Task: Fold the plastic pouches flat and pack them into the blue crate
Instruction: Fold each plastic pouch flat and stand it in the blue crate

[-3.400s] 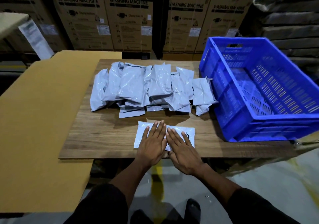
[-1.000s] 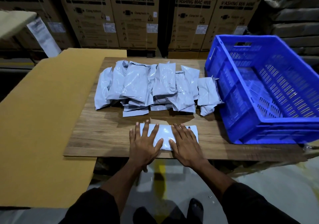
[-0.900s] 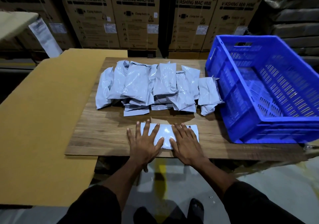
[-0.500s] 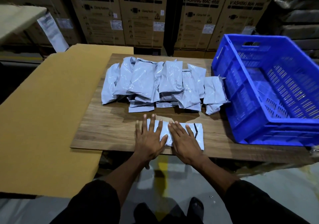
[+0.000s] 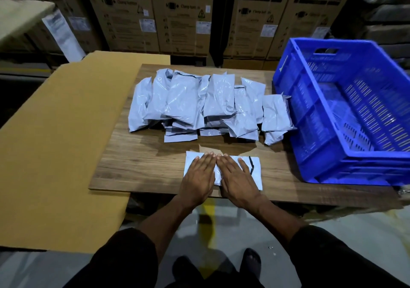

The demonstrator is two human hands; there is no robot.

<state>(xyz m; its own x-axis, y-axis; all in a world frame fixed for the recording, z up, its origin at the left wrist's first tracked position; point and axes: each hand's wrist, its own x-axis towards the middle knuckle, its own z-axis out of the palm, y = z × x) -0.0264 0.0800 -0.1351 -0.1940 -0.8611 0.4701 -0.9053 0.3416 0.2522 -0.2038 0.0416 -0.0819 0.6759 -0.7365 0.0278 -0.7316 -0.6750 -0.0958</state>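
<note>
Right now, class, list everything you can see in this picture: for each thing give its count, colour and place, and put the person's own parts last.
pouch under the hands: one, pale grey, near edge of the board
pouch pile: many, pale grey, overlapping mid-board
crate: one, blue, right end of the board, nothing visible inside
wooden board: one, brown, centre
cardboard sheet: one, tan, left of the board
washing machine cartons: several, brown, stacked behind
left hand: flat on the pouch
right hand: flat on the pouch, beside the left
</note>
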